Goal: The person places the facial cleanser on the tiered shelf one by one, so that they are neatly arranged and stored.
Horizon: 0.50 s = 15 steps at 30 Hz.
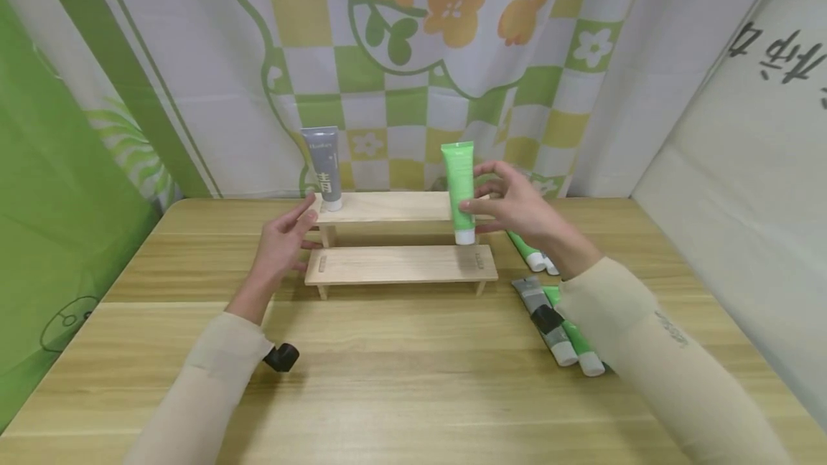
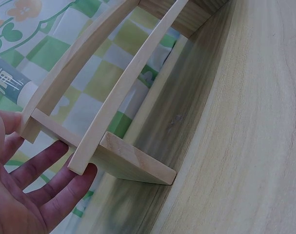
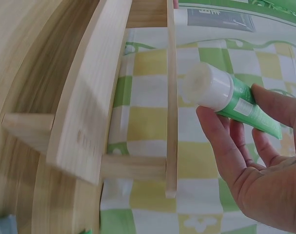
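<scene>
Green tube (image 1: 460, 189), one: cap down, slightly tilted, held at right end of upper shelf (image 1: 388, 207) of wooden rack (image 1: 400, 264), cap apart from board. Right hand (image 1: 517, 203): pinching tube between thumb and fingers. Left hand (image 1: 284, 235): fingers spread, touching rack's left end. Grey tube (image 1: 325, 167): standing on cap, upper shelf, left end. Counter (image 1: 388, 379): further tubes (image 1: 555, 339) lying at right. Hazards, as I judge: cap released on near edge or off level, narrow tube topples; left hand jolting rack, grey tube falls.
</scene>
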Available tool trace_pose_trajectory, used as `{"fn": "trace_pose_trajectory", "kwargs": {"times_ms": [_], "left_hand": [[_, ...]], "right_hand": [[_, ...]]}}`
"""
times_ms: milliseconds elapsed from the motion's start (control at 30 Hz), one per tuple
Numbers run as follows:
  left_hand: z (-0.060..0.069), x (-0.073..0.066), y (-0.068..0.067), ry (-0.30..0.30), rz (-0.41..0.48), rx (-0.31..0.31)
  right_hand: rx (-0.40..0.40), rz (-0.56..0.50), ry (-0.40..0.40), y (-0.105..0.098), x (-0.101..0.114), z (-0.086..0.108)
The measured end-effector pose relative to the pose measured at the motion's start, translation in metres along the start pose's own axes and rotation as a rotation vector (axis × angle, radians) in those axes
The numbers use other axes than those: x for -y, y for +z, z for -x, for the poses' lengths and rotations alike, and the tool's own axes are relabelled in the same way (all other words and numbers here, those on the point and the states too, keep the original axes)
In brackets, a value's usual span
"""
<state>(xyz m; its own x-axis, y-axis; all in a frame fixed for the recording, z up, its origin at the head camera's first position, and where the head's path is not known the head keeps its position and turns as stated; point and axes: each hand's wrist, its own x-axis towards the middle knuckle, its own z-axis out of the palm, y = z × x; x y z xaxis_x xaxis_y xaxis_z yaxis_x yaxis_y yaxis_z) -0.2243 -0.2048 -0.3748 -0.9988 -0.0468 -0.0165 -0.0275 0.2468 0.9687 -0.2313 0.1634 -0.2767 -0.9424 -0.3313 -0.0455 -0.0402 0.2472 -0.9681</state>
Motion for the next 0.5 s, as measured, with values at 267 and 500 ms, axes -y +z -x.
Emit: {"fn": "trace_pose_trajectory", "kwargs": {"times_ms": [267, 500], "left_hand": [[-0.001, 0.003, 0.001, 0.001, 0.002, 0.001], [-0.002, 0.002, 0.000, -0.003, -0.001, -0.005]], "right_hand": [[0.016, -0.034, -0.041, 0.018, 0.003, -0.013], [0.014, -0.047, -0.070, 0.038, 0.010, -0.024]]}}
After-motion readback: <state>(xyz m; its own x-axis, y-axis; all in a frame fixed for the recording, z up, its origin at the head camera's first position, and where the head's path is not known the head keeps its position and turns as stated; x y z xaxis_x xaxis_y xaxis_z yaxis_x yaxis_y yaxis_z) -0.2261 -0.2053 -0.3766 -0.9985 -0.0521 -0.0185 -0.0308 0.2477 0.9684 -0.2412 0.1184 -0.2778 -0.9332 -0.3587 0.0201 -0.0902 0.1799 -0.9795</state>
